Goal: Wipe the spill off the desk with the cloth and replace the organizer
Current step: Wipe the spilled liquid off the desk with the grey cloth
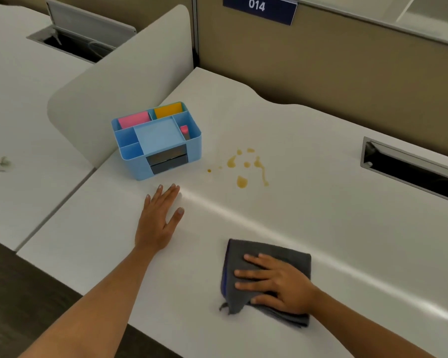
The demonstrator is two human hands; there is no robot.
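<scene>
A brownish-yellow spill (246, 166) of several drops lies on the white desk (321, 202), to the right of a light blue organizer (157, 140). The organizer holds pink and orange note pads and a small pink item. It stands at the desk's left side against a curved divider. My left hand (158, 218) rests flat on the desk just in front of the organizer, fingers straight, apart from it. My right hand (274, 282) presses flat on a folded dark grey cloth (264, 254) near the desk's front edge, below the spill.
A curved white divider (119, 81) borders the desk on the left. A tan partition (321, 73) with a "014" sign (259, 7) closes the back. A cable slot (411, 169) is cut into the desk at the right. The neighbouring desk (23, 112) has an open cable hatch.
</scene>
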